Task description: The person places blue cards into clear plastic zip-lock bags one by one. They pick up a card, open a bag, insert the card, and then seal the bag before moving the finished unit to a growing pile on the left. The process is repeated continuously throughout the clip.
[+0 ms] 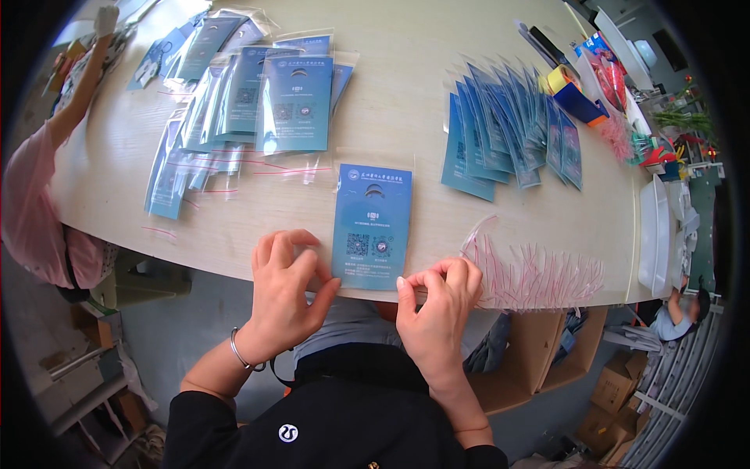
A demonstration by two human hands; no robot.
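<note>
A blue printed card (372, 207) in a clear plastic bag lies flat at the table's near edge, its lower end toward me. At the bag's lower left corner, my left hand (291, 289) has its thumb and forefinger closed on the edge. The thumb and forefinger of my right hand (444, 301) pinch the lower right corner. Just beyond my right hand lies a heap of empty clear zip bags (539, 277) with red seal lines. A pile of bagged blue cards (297, 102) spreads over the far left.
Fanned blue cards in bags (500, 129) lie at the right. Behind them are a tape dispenser (574, 94) and scissors (543, 47). White trays (656, 227) line the right edge. Below the table stand cardboard boxes (519, 359). Another person's pink sleeve (31, 180) shows at left.
</note>
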